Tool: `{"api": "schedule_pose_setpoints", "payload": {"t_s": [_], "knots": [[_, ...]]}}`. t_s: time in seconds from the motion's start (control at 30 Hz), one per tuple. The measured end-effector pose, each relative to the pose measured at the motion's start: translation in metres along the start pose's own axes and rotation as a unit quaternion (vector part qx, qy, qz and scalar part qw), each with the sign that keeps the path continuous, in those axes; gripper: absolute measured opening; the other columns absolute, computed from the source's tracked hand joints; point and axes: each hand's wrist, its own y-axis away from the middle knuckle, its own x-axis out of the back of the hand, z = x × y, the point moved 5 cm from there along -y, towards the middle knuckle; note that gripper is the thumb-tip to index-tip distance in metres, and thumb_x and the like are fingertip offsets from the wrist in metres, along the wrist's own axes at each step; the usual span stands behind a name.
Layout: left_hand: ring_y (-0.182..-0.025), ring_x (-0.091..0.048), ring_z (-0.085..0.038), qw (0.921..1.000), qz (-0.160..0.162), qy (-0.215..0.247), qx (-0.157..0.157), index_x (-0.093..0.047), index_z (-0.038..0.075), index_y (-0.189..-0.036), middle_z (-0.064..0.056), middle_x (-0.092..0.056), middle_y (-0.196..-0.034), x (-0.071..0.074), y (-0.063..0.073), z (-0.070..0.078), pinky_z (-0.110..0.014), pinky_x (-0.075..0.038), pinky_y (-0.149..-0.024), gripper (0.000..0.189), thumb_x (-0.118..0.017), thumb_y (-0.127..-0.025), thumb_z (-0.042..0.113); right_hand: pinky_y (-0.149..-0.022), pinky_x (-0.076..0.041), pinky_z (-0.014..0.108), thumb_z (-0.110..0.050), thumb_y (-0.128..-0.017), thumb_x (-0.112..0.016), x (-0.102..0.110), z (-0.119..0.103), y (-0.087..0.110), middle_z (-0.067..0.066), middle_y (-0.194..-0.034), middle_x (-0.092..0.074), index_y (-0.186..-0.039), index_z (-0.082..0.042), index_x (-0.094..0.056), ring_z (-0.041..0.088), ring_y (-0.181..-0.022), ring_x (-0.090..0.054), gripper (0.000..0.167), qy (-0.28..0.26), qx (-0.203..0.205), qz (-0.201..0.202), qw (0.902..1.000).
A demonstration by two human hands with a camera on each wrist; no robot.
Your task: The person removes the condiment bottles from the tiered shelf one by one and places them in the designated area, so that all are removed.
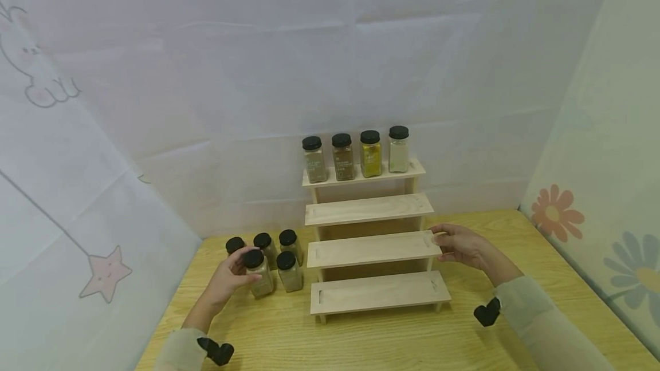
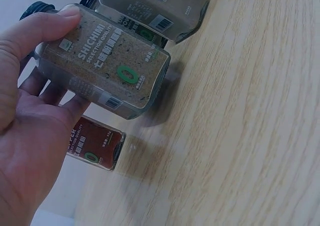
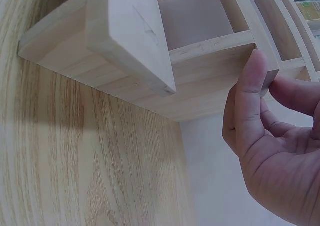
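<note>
My left hand [image 1: 227,280] grips a square glass spice jar with a black lid [image 1: 262,282], its thumb across the upper side. The left wrist view shows "SHICHIMI" on this seasoning jar [image 2: 107,61], which has speckled brown contents and leans in the hand. My right hand [image 1: 462,249] pinches the right end of a shelf, second from the bottom, on a pale wooden tiered rack [image 1: 371,295]. Thumb and fingers of the right hand [image 3: 272,141] lie on either side of the board's end in the right wrist view.
Four-tier rack aside, several more black-lidded jars [image 1: 290,276] stand left of it on the wooden table [image 1: 361,342]. One jar with red contents [image 2: 97,143] is beyond the left hand. Several jars, including a yellow one [image 1: 370,156], line the top shelf. A pale cloth backdrop [image 1: 258,73] hangs behind.
</note>
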Motion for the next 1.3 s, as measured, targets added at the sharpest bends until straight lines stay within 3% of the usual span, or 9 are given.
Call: {"api": "schedule_pose_setpoints", "payload": {"t_s": [0.17, 0.33, 1.07, 1.3], "knots": [[-0.121, -0.057, 0.000, 1.0000, 0.001, 0.004, 0.005, -0.047, 0.001, -0.145, 0.003, -0.060, -0.138, -0.0013, -0.0001, -0.0029, -0.014, -0.044, -0.095, 0.068, -0.078, -0.085, -0.001, -0.085, -0.058, 0.037, -0.013, -0.104, -0.057, 0.0000, 0.0003, 0.0006, 0.006, -0.102, -0.044, -0.151, 0.006, -0.027, 0.016, -0.082, -0.051, 0.059, 0.007, -0.003, 0.006, 1.0000], [-0.117, -0.059, -0.003, 1.0000, -0.005, 0.003, 0.003, -0.048, 0.001, -0.144, 0.010, -0.062, -0.132, -0.0025, -0.0012, -0.0055, -0.018, -0.047, -0.092, 0.067, -0.078, -0.085, -0.002, -0.084, -0.058, 0.037, -0.013, -0.104, -0.057, -0.0004, 0.0001, 0.0002, 0.006, -0.102, -0.045, -0.151, 0.006, -0.028, 0.016, -0.082, -0.051, 0.058, 0.004, -0.002, 0.006, 1.0000], [-0.112, -0.061, -0.006, 0.9999, -0.013, 0.003, 0.008, -0.045, -0.001, -0.143, 0.005, -0.062, -0.131, -0.0045, -0.0037, -0.0066, -0.022, -0.050, -0.089, 0.068, -0.079, -0.084, -0.002, -0.085, -0.058, 0.039, -0.014, -0.104, -0.058, 0.0011, 0.0008, -0.0010, 0.004, -0.098, -0.043, -0.151, 0.005, -0.028, 0.014, -0.079, -0.049, 0.059, 0.002, 0.001, 0.007, 1.0000], [-0.114, -0.059, -0.008, 0.9993, -0.020, -0.009, 0.030, -0.044, 0.002, -0.145, -0.001, -0.059, -0.137, -0.0047, -0.0036, -0.0050, -0.024, -0.048, -0.091, 0.070, -0.079, -0.085, 0.002, -0.083, -0.058, 0.036, -0.014, -0.104, -0.057, 0.0008, 0.0013, -0.0011, 0.005, -0.099, -0.042, -0.151, 0.006, -0.028, 0.014, -0.079, -0.049, 0.059, 0.003, 0.005, 0.004, 1.0000]]}}
